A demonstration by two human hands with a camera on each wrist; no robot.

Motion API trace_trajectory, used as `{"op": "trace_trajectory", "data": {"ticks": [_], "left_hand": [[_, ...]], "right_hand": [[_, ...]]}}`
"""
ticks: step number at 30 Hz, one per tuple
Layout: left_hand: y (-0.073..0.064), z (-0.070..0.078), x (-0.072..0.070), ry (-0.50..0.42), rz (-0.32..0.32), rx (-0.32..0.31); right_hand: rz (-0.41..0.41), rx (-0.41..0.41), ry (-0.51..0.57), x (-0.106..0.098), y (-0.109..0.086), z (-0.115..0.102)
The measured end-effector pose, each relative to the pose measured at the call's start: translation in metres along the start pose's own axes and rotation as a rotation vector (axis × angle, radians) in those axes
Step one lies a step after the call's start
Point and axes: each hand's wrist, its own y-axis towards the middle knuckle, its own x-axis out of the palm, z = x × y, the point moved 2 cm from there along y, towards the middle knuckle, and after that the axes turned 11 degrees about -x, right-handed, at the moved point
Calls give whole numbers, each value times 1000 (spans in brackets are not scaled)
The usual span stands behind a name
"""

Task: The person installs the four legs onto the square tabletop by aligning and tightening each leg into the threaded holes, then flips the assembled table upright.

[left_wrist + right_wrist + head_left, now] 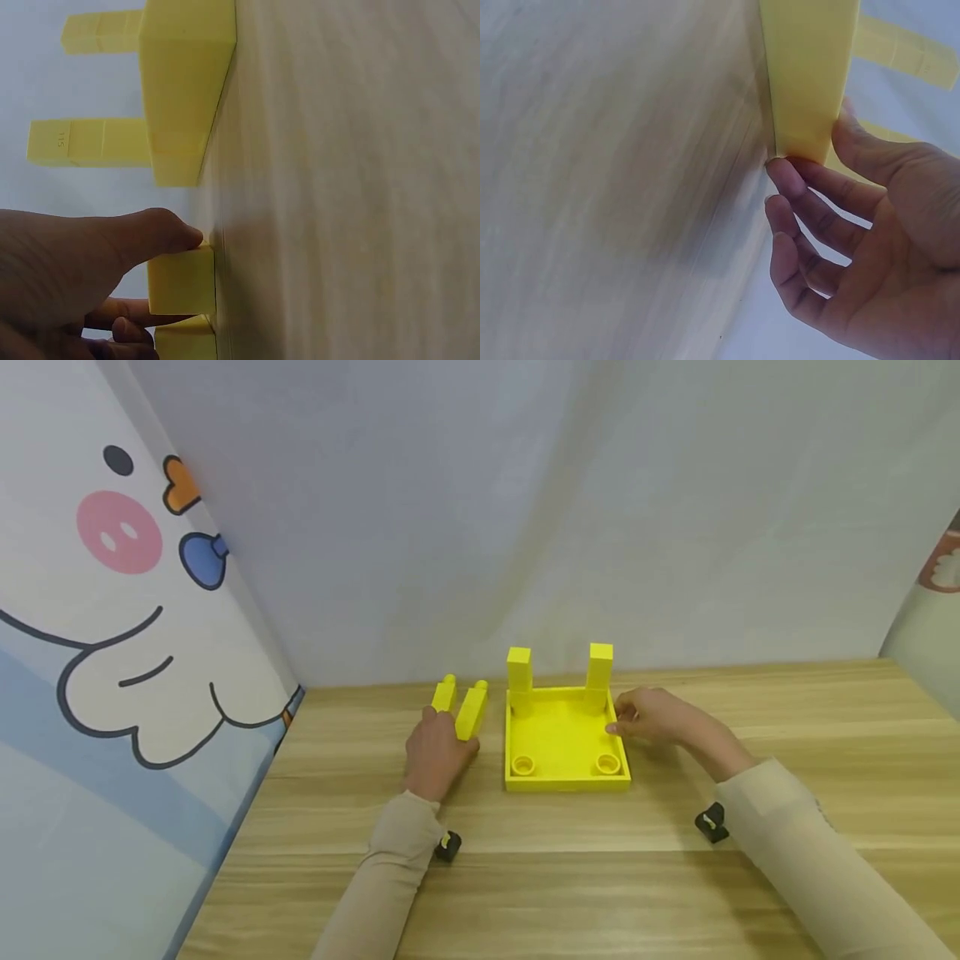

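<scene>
A yellow square tray-like base [562, 739] with a raised rim lies on the table. Two square yellow posts stand upright at its far corners, the left post [519, 672] and the right post [599, 668]; round sockets [522, 766] sit at its near corners. To its left, my left hand [438, 756] pinches a loose yellow peg-ended post [472, 712] between thumb and index finger. A second loose post [444, 696] lies beside that one, partly hidden by the hand. My right hand [651, 716] holds the base's right wall, thumb at the rim and fingertips outside.
The wooden table [562, 877] ends at a pale grey wall [525, 527] behind the base. A panel with cartoon figures [45, 577] borders the left side. Small black wrist devices show by the sleeves, one by the left [448, 846] and one by the right [712, 822].
</scene>
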Motion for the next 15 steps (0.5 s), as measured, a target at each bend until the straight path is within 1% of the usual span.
{"op": "trace_trajectory", "data": {"ticks": [4,8,15], "left_hand": [[1,1,-1,-33,8,-7],[2,-1,-5,-94,32,-12],[5,-3,-15,-176,54,10]], "right_hand": [[5,1,-12,-1,-2,0],[4,-4,-6,0,-2,0],[-7,-14,-20,1,0,0]]}}
